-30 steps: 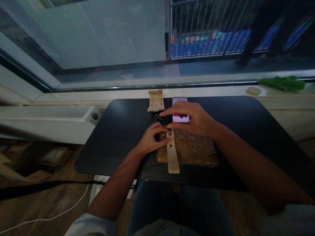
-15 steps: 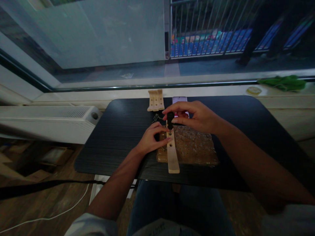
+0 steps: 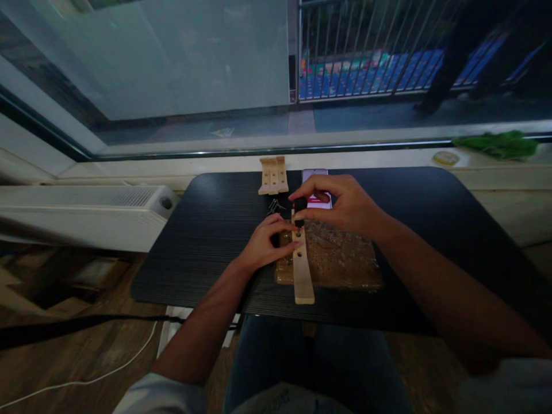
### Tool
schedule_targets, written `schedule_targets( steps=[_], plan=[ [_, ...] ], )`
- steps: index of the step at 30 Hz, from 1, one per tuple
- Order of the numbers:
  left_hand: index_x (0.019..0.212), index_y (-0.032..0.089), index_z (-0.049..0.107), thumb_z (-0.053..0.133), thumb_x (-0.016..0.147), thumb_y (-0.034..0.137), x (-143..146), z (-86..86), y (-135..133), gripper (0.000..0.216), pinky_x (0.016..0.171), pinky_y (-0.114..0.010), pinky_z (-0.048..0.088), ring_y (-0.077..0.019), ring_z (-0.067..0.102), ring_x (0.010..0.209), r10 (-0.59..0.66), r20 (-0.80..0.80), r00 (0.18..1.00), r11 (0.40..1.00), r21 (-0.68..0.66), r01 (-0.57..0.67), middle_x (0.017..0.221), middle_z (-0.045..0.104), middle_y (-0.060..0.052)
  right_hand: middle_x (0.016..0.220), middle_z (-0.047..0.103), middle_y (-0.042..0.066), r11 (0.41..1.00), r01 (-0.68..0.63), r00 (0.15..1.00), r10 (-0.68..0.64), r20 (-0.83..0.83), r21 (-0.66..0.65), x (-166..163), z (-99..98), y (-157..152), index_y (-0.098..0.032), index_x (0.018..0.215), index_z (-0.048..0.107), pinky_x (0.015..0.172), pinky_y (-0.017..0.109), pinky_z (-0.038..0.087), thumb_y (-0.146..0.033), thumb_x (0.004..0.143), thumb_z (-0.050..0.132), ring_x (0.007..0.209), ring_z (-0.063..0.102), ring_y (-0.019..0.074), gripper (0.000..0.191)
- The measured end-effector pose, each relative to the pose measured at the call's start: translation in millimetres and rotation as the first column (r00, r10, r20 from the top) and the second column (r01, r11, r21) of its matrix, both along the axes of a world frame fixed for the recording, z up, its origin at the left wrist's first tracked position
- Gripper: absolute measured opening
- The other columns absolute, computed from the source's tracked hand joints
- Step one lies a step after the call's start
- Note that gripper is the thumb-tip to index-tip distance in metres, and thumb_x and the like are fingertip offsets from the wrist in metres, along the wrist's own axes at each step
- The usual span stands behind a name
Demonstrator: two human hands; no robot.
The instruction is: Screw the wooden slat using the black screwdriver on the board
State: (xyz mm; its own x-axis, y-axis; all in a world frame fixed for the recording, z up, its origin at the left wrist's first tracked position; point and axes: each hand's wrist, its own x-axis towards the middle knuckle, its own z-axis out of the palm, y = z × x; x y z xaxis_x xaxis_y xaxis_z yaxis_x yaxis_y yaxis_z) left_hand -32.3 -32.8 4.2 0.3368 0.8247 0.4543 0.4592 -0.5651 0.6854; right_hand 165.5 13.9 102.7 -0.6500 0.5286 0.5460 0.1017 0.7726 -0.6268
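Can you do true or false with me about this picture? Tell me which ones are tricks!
1. The right hand holds a black-handled tool. True.
2. The left hand touches a pale wooden strip. True.
3. The wooden strip lies under the plastic-wrapped brown block. False: it lies on top of the block.
4. Something green rests on the windowsill. True.
5. The phone lies on the windowsill. False: it lies on the black table.
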Motion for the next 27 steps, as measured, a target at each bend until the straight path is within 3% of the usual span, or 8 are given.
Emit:
schedule_targets(
  steps=[7, 12, 22, 27],
  plan=[
    [0.093, 0.017, 0.07, 0.072, 0.076, 0.034, -0.1, 0.9, -0.1, 0.024, 0.077, -0.033, 0.05, -0.0185, 0.059, 0.084, -0.017, 0.01, 1.0, 0.999, 0.029, 0.017, 0.086, 0.06, -0.005, 0.069, 0.055, -0.004, 0.995, 0.067, 0.996, -0.063, -0.057, 0.078, -3.1, -5.7, 0.5, -0.013, 0.087, 0.065, 0.053, 0.022, 0.031, -0.025, 0.075, 0.074, 0.057, 0.041, 0.0061, 0.019],
    [0.092, 0.017, 0.07, 0.073, 0.076, 0.035, 0.3, 1.9, -0.4, 0.024, 0.076, -0.032, 0.05, -0.0184, 0.06, 0.084, -0.013, 0.013, 1.0, 1.0, 0.026, 0.013, 0.085, 0.06, -0.004, 0.072, 0.058, -0.003, 0.984, 0.098, 0.995, -0.092, -0.047, 0.151, -5.1, -6.0, -1.2, -0.015, 0.088, 0.063, 0.054, 0.021, 0.032, -0.025, 0.077, 0.073, 0.057, 0.042, 0.0063, 0.019],
    [0.092, 0.018, 0.07, 0.074, 0.075, 0.035, -0.6, 0.7, -0.1, 0.024, 0.084, -0.036, 0.05, -0.0206, 0.06, 0.091, -0.002, 0.007, 1.0, 1.0, -0.021, 0.003, 0.093, 0.062, -0.006, 0.091, 0.07, 0.004, 0.97, -0.076, 0.997, 0.067, 0.046, 0.23, 1.8, -3.0, 3.8, -0.016, 0.105, 0.068, 0.068, 0.025, 0.042, -0.031, 0.085, 0.066, 0.077, 0.058, 0.0109, 0.025],
    [0.095, 0.016, 0.071, 0.073, 0.076, 0.034, -0.5, 3.2, -1.1, 0.026, 0.084, -0.036, 0.05, -0.0216, 0.06, 0.094, -0.023, 0.002, 1.0, 0.998, -0.054, 0.023, 0.095, 0.062, -0.008, 0.107, 0.07, 0.007, 0.972, -0.164, 0.981, 0.142, 0.13, 0.171, 10.1, 4.0, 5.4, -0.016, 0.122, 0.062, 0.072, 0.025, 0.045, -0.021, 0.091, 0.055, 0.087, 0.06, 0.011, 0.032]
  ],
)
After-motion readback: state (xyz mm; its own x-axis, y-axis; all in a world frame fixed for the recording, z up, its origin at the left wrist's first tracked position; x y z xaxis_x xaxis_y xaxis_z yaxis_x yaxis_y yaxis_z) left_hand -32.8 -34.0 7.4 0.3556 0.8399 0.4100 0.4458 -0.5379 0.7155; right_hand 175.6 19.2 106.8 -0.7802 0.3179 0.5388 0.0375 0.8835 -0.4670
